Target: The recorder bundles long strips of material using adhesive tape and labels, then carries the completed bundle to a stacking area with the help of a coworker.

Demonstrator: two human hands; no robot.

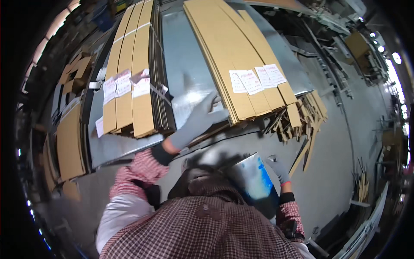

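Observation:
My left hand, in a grey glove, is stretched over the metal table. Its thumb and fingers are apart with nothing between them, close beside the near left corner of a stack of flat brown cardboard strips. White printed paper slips lie on that stack. Lower down, my right hand, also gloved in grey, is beside a scuffed silver-and-blue surface near my lap. Its fingers look curled, and whatever they may hold is hidden.
Left of my left hand stands a strapped bundle of cardboard strips with paper slips on top. Loose narrow offcuts stick out past the table's right corner. More cardboard leans at the left. Metal frames stand at the right.

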